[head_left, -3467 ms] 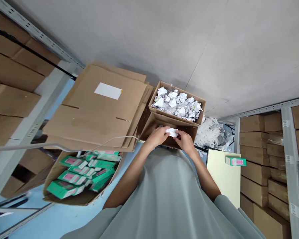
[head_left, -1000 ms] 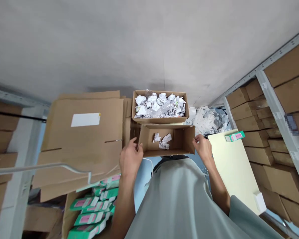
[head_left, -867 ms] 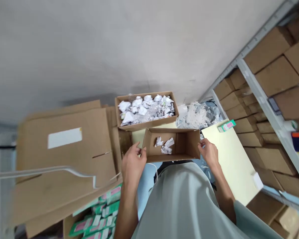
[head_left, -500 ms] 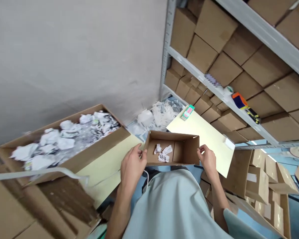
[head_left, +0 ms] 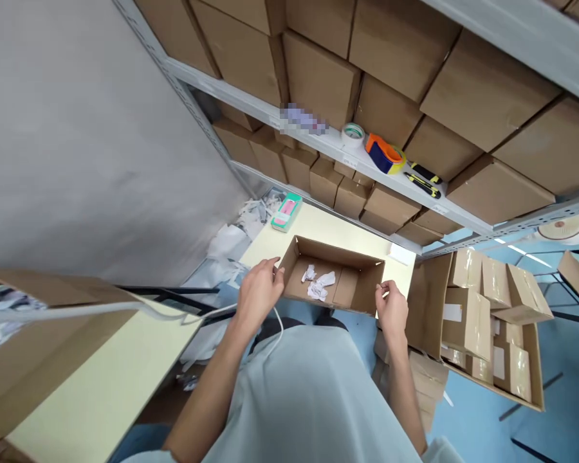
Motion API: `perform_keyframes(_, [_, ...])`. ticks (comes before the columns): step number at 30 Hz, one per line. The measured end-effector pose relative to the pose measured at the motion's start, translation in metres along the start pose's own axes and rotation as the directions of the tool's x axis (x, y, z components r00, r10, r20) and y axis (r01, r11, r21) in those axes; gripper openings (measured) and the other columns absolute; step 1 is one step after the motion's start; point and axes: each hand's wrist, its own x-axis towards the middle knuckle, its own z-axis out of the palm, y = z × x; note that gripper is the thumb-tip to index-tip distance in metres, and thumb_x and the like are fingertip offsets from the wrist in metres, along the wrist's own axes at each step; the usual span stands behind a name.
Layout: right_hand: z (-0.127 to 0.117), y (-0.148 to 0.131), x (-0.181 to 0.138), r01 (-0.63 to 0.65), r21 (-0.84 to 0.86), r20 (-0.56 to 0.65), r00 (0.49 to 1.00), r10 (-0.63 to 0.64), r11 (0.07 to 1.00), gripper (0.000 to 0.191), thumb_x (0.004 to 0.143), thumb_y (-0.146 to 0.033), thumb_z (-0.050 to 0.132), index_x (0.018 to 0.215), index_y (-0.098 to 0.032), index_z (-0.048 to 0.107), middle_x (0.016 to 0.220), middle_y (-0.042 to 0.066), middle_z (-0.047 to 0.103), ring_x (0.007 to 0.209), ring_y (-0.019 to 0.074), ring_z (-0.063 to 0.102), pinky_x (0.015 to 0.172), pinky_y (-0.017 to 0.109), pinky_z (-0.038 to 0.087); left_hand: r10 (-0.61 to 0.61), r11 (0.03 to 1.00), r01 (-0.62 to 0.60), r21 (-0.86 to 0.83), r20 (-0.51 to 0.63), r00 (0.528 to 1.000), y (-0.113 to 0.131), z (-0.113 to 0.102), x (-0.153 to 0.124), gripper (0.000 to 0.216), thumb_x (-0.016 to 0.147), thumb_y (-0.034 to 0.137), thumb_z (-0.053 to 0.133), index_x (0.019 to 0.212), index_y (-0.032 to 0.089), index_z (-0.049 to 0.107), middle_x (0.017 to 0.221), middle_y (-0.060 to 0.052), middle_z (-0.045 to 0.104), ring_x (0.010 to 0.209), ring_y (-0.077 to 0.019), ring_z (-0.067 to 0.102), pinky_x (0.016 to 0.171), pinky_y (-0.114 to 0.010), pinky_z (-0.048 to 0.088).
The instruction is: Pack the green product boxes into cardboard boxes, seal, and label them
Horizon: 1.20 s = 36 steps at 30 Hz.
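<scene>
An open cardboard box (head_left: 346,289) sits in front of me at the near edge of the pale yellow table (head_left: 318,224). A few crumpled pieces of white paper (head_left: 321,285) lie on its bottom, toward the left. My left hand (head_left: 259,292) grips the box's left end, thumb and fingers at the rim. At the opposite end, my right hand (head_left: 390,307) pinches the right wall. The fingertips of both hands are partly hidden against the cardboard.
Beyond the table, a shelf (head_left: 338,149) of boxes carries a tape roll (head_left: 352,134), an orange-and-blue tape dispenser (head_left: 385,154) and cutters (head_left: 423,182). A green-and-pink box (head_left: 286,212) lies on the table. Right stands a carton (head_left: 427,308) of small boxes; left, a carton (head_left: 53,347) of paper scraps.
My view has turned to the right, and the box has come over the yellow table with both hands still on its ends. The scrap carton has slid toward the left edge of view.
</scene>
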Motion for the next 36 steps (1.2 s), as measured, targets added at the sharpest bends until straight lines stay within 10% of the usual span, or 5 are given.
perform_keyframes(13, [0.006,0.023,0.055,-0.051,-0.009,-0.029,0.998,0.051,0.999,0.023,0.106,-0.038,0.046,0.100,-0.023,0.062,0.088,0.005,0.077,0.068,0.0215,0.068,0.066,0.028,0.035,0.084,0.996,-0.085,0.015,0.065,0.994,0.040,0.047,0.079,0.049,0.099,0.026,0.046,0.139,0.011,0.071,0.125,-0.018,0.078,0.118,-0.0331,0.074,0.110,-0.043,0.054])
perform_keyframes(20, [0.034,-0.026,0.073,-0.059,-0.056,-0.021,0.998,0.058,0.997,0.021,0.107,-0.034,0.045,0.101,-0.023,0.061,0.092,0.006,0.079,0.072,0.0217,0.071,0.066,0.027,0.035,0.089,0.996,-0.088,-0.011,0.091,0.992,0.010,0.028,0.120,0.050,0.099,0.027,0.046,0.140,0.011,0.071,0.126,-0.019,0.078,0.118,-0.0344,0.074,0.108,-0.043,0.055])
perform_keyframes(28, [0.009,-0.075,0.051,-0.132,-0.172,-0.177,0.979,0.101,0.976,0.028,0.110,-0.044,0.048,0.105,-0.023,0.066,0.084,0.004,0.076,0.069,0.0210,0.069,0.065,0.027,0.034,0.221,0.975,-0.221,-0.011,0.047,0.974,-0.011,-0.033,0.127,0.052,0.105,0.033,0.044,0.149,0.015,0.065,0.130,-0.016,0.077,0.117,-0.0344,0.074,0.104,-0.042,0.056])
perform_keyframes(36, [0.078,-0.087,0.063,-0.231,-0.180,-0.099,0.971,0.216,0.956,0.022,0.110,-0.030,0.043,0.107,-0.020,0.063,0.093,0.006,0.078,0.073,0.0213,0.068,0.064,0.027,0.030,0.262,0.960,-0.279,0.029,0.259,0.930,-0.040,-0.012,0.164,0.051,0.103,0.024,0.045,0.147,0.012,0.065,0.130,-0.019,0.077,0.113,-0.0344,0.075,0.096,-0.042,0.058])
